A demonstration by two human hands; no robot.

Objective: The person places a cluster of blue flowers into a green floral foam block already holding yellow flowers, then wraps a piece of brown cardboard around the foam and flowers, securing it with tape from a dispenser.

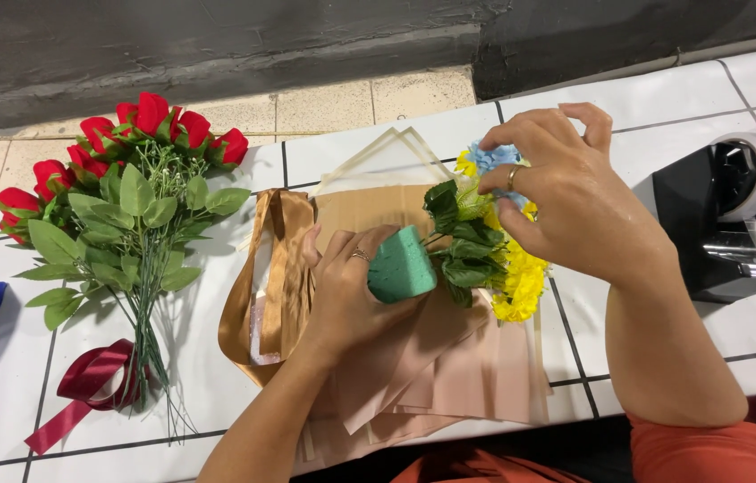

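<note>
White tiled table (217, 394) under a dark wall; brown wrapping paper (449, 367) and gold ribbon (284, 259) lie spread in the middle; the left hand (346, 291) is wrapped around a green foam block (400, 266) held over the paper; the right hand (565, 201) pinches, fingers close together, at the yellow and blue flowers (507, 268) stuck in the foam; this looks like arranging stems; steady foam and a light touch seem needed; red roses (127, 170), a maroon ribbon (83, 385) and a tape dispenser (722, 215) sit aside.
</note>
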